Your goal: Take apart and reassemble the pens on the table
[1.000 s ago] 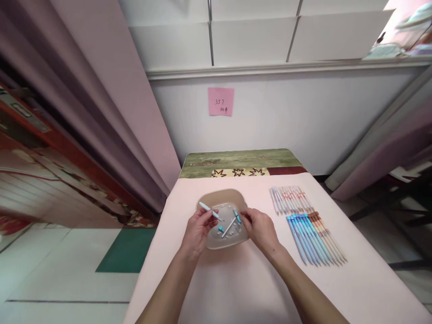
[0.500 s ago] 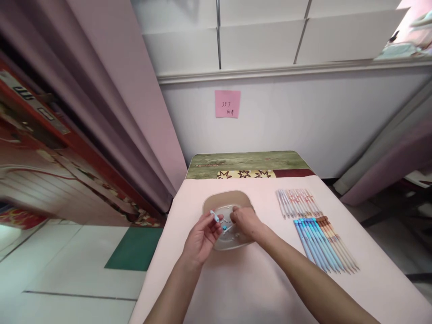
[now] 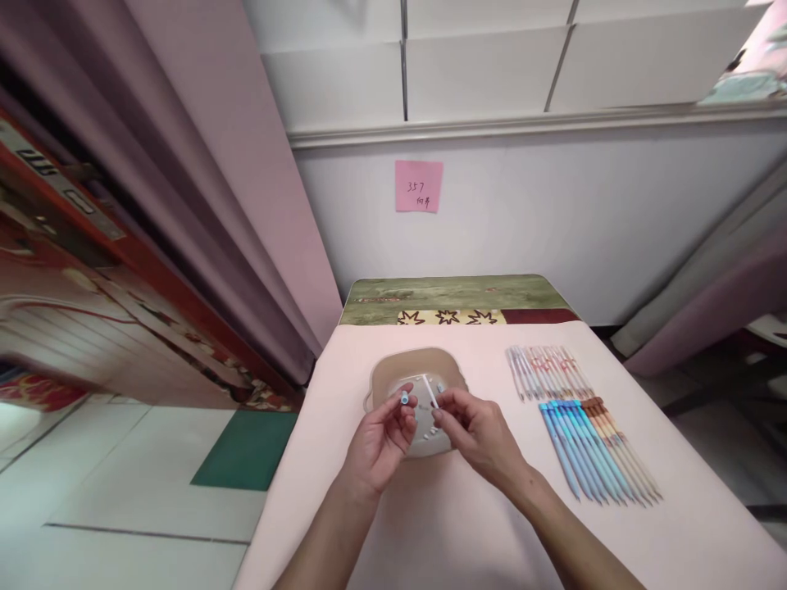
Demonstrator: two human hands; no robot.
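With the left hand (image 3: 379, 444) pinching a pale-blue tubular pen barrel (image 3: 404, 398) and the right hand (image 3: 485, 430) a thin white rod (image 3: 429, 388), both over a rounded beige plastic basin (image 3: 406, 362), either could drop among the small whitish bits (image 3: 426, 436) inside if a fingertip grip slackens

Your left hand (image 3: 387, 442) and right hand (image 3: 483, 430) block the near side of the beige, rounded plastic tub (image 3: 418, 365); you can reach in over its far rim. A slender white rod (image 3: 429, 389) juts into the gap between your fingers. You have room along the pale pink tablecloth (image 3: 329, 410) left of the tub; rightward, slim blue and brown-topped pens (image 3: 590, 451) bar your way.
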